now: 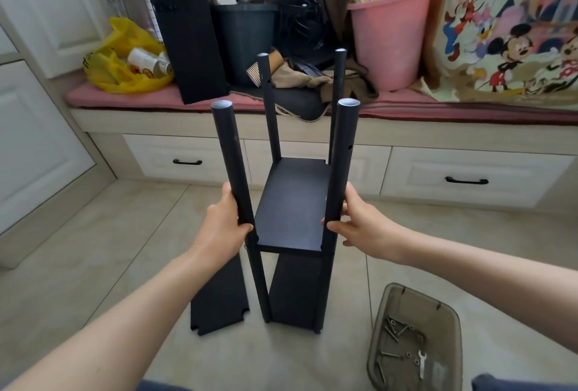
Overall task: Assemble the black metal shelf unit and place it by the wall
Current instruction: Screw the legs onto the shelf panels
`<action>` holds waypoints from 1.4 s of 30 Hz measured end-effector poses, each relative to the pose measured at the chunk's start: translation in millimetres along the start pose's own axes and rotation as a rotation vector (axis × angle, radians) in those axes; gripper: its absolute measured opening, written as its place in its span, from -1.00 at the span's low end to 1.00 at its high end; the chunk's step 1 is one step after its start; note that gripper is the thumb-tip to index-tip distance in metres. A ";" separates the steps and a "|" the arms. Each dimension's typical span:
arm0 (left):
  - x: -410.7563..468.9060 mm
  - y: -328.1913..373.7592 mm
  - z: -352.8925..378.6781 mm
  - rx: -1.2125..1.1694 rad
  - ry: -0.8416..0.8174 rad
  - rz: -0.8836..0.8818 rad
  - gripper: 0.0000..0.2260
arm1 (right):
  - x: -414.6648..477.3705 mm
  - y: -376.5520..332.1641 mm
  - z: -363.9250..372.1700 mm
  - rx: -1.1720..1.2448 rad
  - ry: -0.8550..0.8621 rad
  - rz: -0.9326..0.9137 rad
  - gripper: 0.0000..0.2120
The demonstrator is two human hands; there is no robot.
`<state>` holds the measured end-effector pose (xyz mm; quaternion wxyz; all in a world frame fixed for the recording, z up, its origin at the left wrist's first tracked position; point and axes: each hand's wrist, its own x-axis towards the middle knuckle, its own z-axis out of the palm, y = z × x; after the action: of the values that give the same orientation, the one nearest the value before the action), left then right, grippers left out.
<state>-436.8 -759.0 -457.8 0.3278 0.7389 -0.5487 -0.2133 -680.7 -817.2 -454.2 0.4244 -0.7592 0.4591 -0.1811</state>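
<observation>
Both forearms stretched forward and slightly inward from the bottom corners, bare to the elbow. Left hand [223,221] wrapped around the near left post [233,165] just above the upper shelf panel [292,209], thumb on the outer side, fingers [245,228] curled round the front of the tube. Right hand [359,223] mirrored on the near right post [342,165], fingers closed on the tube at the same height, thumb hidden behind it.

Black metal shelf unit [292,268] standing upright on the tiled floor [93,249], in the middle of the view, between the person and the bench with drawers [469,171]. Two shelf panels fitted, the lower one [294,293] near the floor. Four posts rising well above the upper panel, open tube ends at the top; the two far posts [269,102] reaching up in front of the bench cushion.

Loose black shelf panel [219,296] flat on the floor just beside the unit's left legs, notched corners showing. Translucent grey tray [413,300] on the floor to the right, near the lower edge, with screws [394,329] and a small wrench [422,359] inside.

On the bench: pink bucket [387,43], yellow plastic bag [125,55], black computer case [184,30] leaning upright, cartoon-print bag [513,30] at the right end.
</observation>
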 end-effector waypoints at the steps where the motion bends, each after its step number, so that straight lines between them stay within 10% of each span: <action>1: -1.0 -1.4 0.7 0.004 0.008 -0.012 -0.61 | -1.4 -1.2 1.4 0.000 -0.011 -0.002 -0.55; 8: -5.5 -4.2 9.7 0.215 0.051 -0.093 -0.79 | -3.3 -0.7 3.7 -0.043 -0.024 -0.014 -0.56; 15: -19.6 3.6 35.3 0.383 -0.543 0.025 -0.84 | 1.4 2.8 -1.6 -0.118 -0.016 -0.046 -0.69; 20: -14.1 -1.4 69.9 0.636 -0.214 0.544 -0.54 | 3.5 3.0 -1.4 -0.118 0.018 -0.098 -0.85; 24: -3.6 -17.7 92.6 0.784 -0.372 0.481 -0.20 | 1.6 1.4 -2.0 -0.129 0.012 -0.119 -0.82; 42: -8.9 -25.1 128.7 0.648 -0.119 0.419 -0.20 | 4.1 12.2 1.2 -0.037 0.023 -0.140 -0.79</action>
<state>-509.6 -778.2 -565.6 0.0814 0.6625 -0.7446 0.0002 -684.5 -822.8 -465.2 0.3913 -0.7951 0.4130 -0.2103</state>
